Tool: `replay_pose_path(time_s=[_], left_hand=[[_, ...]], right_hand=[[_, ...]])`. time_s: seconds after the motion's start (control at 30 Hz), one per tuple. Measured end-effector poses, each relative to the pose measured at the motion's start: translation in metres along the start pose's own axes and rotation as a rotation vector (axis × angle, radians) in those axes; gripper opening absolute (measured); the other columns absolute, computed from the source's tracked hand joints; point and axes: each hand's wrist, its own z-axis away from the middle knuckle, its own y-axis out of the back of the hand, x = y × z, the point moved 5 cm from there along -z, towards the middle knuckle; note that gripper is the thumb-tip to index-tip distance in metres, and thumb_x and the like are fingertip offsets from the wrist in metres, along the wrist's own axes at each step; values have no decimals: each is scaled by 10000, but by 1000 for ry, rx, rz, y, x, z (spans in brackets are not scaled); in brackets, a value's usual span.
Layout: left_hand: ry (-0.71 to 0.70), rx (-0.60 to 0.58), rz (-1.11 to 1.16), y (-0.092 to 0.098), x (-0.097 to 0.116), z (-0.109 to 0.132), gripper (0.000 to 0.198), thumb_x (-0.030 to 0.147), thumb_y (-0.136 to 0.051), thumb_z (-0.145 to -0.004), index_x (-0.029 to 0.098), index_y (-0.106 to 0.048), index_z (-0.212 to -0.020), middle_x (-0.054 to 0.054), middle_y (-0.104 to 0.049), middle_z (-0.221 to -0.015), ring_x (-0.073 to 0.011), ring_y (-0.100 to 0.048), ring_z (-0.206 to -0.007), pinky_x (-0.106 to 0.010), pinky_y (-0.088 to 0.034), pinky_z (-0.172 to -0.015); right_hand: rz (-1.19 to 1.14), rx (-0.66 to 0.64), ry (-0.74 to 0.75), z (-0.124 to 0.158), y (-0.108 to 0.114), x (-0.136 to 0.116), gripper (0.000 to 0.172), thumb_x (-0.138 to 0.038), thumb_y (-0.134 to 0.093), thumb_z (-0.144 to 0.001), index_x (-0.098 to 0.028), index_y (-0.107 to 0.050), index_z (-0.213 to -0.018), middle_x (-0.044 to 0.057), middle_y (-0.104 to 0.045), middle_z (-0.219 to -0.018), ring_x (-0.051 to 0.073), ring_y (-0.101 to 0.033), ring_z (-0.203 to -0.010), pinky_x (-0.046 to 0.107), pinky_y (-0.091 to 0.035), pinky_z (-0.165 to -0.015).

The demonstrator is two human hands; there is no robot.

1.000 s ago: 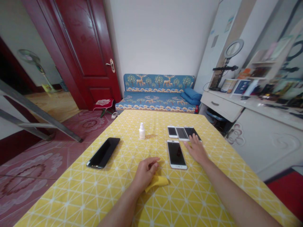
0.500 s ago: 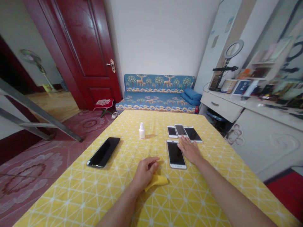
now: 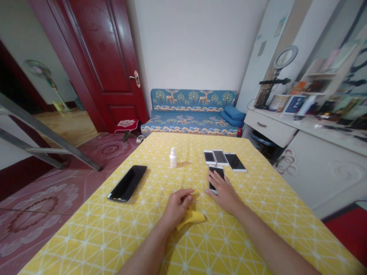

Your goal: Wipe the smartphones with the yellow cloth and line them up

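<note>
A white smartphone point(image 3: 212, 187) with a dark screen lies face up on the yellow patterned tablecloth point(image 3: 100, 244). Over it is my right hand point(image 3: 223, 191), its fingers across the screen and edges and its thumb at the near left edge. My left hand point(image 3: 176, 206) rests on its side at a yellow cloth point(image 3: 195, 217), which pokes out beneath the thumb and wrist. Its forefinger is stretched and apart from the thumb; the lower fingers are hidden. Beyond my right hand lie three phones side by side: a small white one point(image 3: 209, 157), a middle one point(image 3: 220, 157) and a larger one point(image 3: 235, 162).
A white bottle point(image 3: 173, 158) stands upright near the table's middle. A large black phone point(image 3: 127, 183) lies at the left. Past the table is a blue sofa point(image 3: 183, 116); a white cabinet point(image 3: 315, 175) stands on the right and a metal ladder point(image 3: 51, 141) on the left.
The white smartphone has slid away from me and slightly right, closer to the row of three. My right hand has shifted from beside it onto it. My left hand stays nearly still.
</note>
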Motion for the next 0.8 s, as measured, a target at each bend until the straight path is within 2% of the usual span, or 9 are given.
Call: replay_pose_path(time_s=[0.1, 0.2, 0.27, 0.33, 0.4, 0.47, 0.57, 0.67, 0.8], left_hand=[[6, -8, 34, -2, -2, -1, 387, 370, -553, -830, 138, -672, -1115, -92, -706, -871, -162, -623, -673, -272, -499, -607], [-82, 82, -43, 17, 7, -5, 357, 350, -498, -859, 165, -670, -1111, -92, -699, -935, -177, -637, -727, -294, -514, -635], [-242, 277, -274, 47, 23, -4, 305, 293, -472, -865, 190, -694, -1045, -90, -687, -997, -208, -627, -909, -340, -504, -801], [-314, 572, -601, 87, 38, 3, 314, 290, -455, -872, 203, -692, -1058, -98, -665, -1050, -250, -557, -1072, -418, -414, -968], [-223, 844, -867, 124, 45, 11, 392, 321, -436, -885, 185, -616, -1205, -128, -595, -1215, -301, -434, -1234, -490, -294, -1056], [-53, 983, -1035, 151, 43, 16, 534, 400, -427, -886, 141, -475, -1351, -186, -481, -1353, -361, -289, -1338, -565, -201, -1071], [243, 861, -1136, 168, 21, 13, 697, 508, -393, -872, 73, -352, -1416, -269, -478, -1312, -430, -299, -1309, -627, -199, -1015], [388, 701, -1198, 166, 2, 7, 676, 480, -400, -869, 101, -336, -1424, -267, -496, -1287, -410, -406, -1228, -603, -208, -1004], [399, 715, -1254, 166, -4, 7, 613, 372, -436, -860, 130, -351, -1417, -229, -525, -1253, -369, -464, -1164, -537, -232, -1008]], right_hand=[[-26, 20, -11, -2, 7, -13, 620, -519, -382, -914, -199, -362, -1445, 83, -299, -1531, 267, -148, -1444, 555, -63, -1142], [-118, 24, 73, 13, 13, -54, 576, -495, -376, -925, -219, -382, -1431, 65, -303, -1533, 241, -179, -1438, 532, -43, -1153], [-203, -49, 136, 27, 8, -85, 608, -516, -433, -903, -230, -372, -1436, 64, -331, -1522, 229, -238, -1419, 486, -77, -1165], [-275, -135, 171, 40, 0, -110, 752, -566, -552, -826, -234, -323, -1460, 62, -289, -1540, 245, -216, -1426, 468, -99, -1169], [-315, -166, 211, 49, -5, -125, 703, -572, -540, -837, -265, -354, -1442, 31, -231, -1562, 243, -141, -1446, 478, -47, -1173], [-339, -172, 225, 53, -6, -130, 599, -552, -478, -886, -285, -396, -1415, 12, -212, -1567, 230, -102, -1453, 487, -8, -1172], [-368, -178, 242, 56, -3, -131, 600, -589, -458, -886, -301, -403, -1408, 10, -234, -1561, 221, -118, -1451, 489, -26, -1174], [-358, -117, 237, 56, -2, -125, 590, -588, -461, -883, -301, -421, -1397, 10, -285, -1543, 217, -180, -1439, 486, -88, -1176], [-234, 229, 30, 42, 4, -76, 440, -389, -407, -930, -211, -530, -1313, 74, -347, -1513, 238, -280, -1403, 513, -145, -1159]])
